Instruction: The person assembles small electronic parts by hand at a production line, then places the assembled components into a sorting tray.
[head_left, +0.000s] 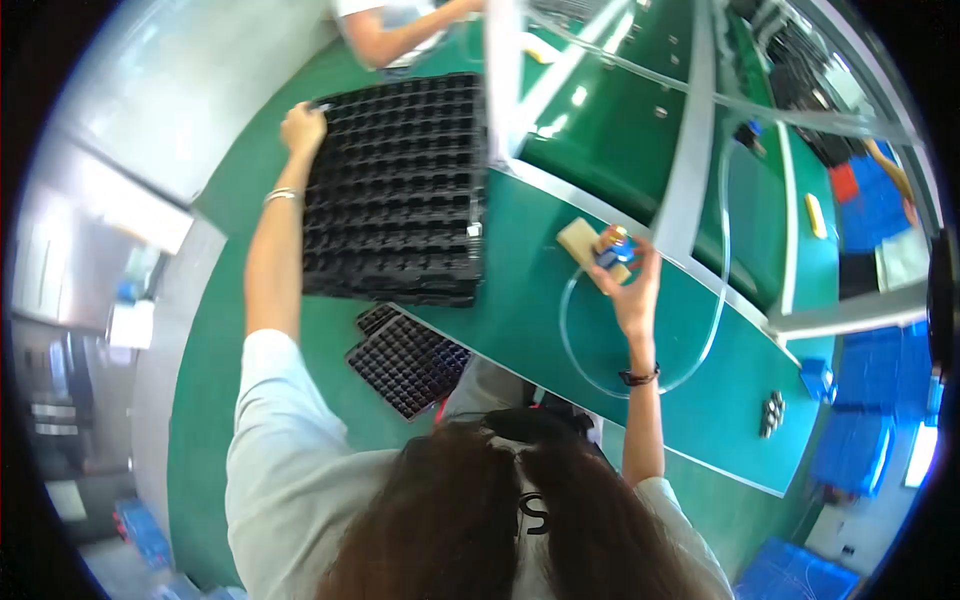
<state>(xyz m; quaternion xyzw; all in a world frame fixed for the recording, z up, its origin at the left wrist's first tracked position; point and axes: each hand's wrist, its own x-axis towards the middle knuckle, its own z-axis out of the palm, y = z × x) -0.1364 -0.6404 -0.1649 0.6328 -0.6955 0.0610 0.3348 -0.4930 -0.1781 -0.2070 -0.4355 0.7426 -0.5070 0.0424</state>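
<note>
A black tray (395, 190) with rows of small pockets, apparently one of a stack, lies at the left end of the green table. My left hand (303, 130) grips its far left edge with curled fingers. At the right, my right hand (635, 283) has its thumb and fingers around a small blue part with a brass-coloured top (613, 246). That part is at a beige block (578, 240) on the table, and the fingers partly cover both. A clear tube (575, 355) loops from near the block past my right wrist.
More black trays (410, 362) lie low beside the table's near edge. A metal frame post (690, 150) and rail border the green conveyor (610, 130). Small metallic pieces (772, 413) sit at the table's right end, near blue bins (853, 450). Another person's arm (400, 40) is across the table.
</note>
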